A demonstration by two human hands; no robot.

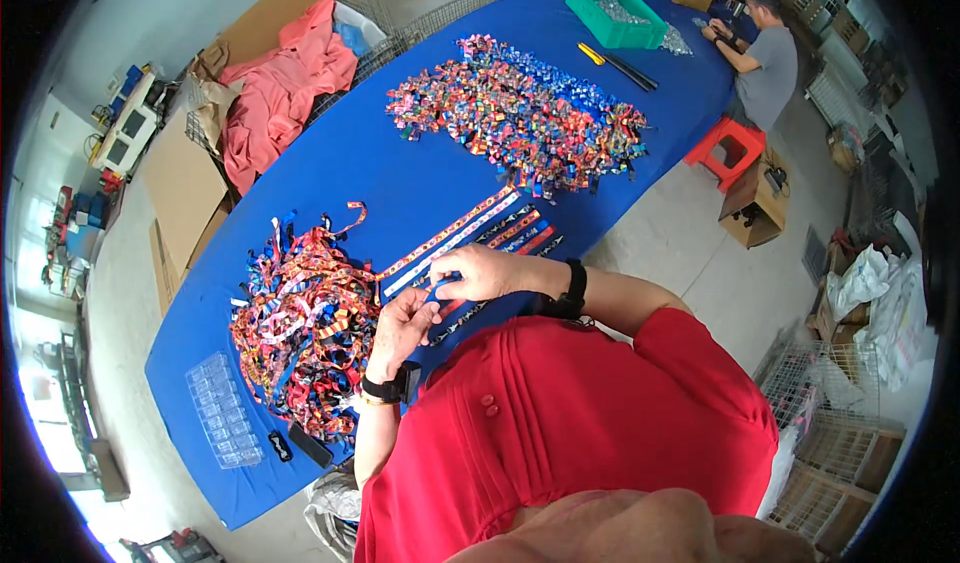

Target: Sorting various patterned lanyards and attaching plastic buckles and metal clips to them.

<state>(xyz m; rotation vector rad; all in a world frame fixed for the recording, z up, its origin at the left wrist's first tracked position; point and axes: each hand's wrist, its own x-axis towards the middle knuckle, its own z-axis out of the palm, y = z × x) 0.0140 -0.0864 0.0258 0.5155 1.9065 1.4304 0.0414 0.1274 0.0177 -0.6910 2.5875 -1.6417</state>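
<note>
My left hand (pixel 402 327) and my right hand (pixel 474 272) meet above the blue-covered table, fingertips pinched close together. A bit of blue shows between the fingers, but what they hold is too small to make out. Under and beyond the hands lie several patterned straps (pixel 455 240) side by side, in red, white, black and blue. Just left of the hands is a tangled heap of long colourful straps (pixel 310 328). Farther off sits a wide pile of short, folded-looking colourful strap pieces (pixel 525 113).
A clear compartment box (pixel 222 413) and a dark phone (pixel 310 445) lie at the near left. Toward the far end are a green bin (pixel 615 15) and yellow-and-black tools (pixel 618 66). Another person (pixel 768 63) works there, by a red stool (pixel 726 153).
</note>
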